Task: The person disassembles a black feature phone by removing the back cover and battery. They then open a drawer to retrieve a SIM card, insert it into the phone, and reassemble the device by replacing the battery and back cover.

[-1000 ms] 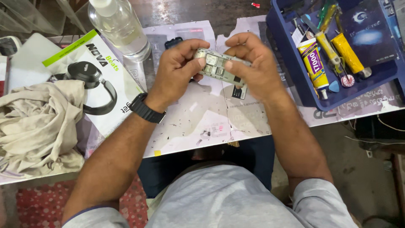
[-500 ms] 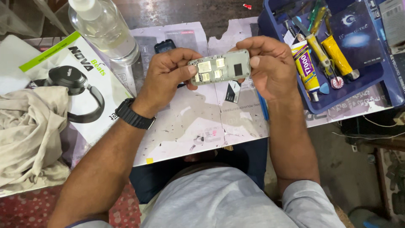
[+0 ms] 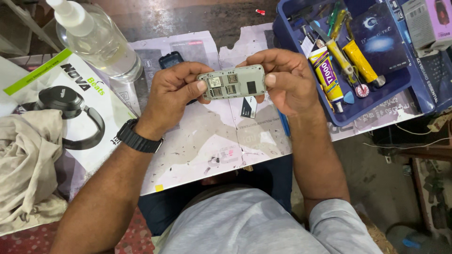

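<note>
I hold a small grey phone [image 3: 234,82] with its back cover off, its card slots and empty battery bay facing up. My left hand [image 3: 172,91] grips its left end, thumb pressed on the back near the slots. My right hand [image 3: 287,80] grips its right end with the thumb on the edge. The phone lies level above a worn white work mat [image 3: 197,146]. A black watch [image 3: 136,138] sits on my left wrist. A small dark battery [image 3: 248,107] shows just under the phone on the mat.
A blue tray [image 3: 376,94] at the right holds glue tubes, tools and a dark box. A clear spray bottle [image 3: 96,40] stands at the upper left. A headphone box [image 3: 61,103] and a beige cloth [image 3: 26,164] lie at the left. A dark phone part [image 3: 170,60] lies behind my left hand.
The phone has turned from tilted to level between my hands and its open back now faces the camera. Both hands kept their grip on its ends.
</note>
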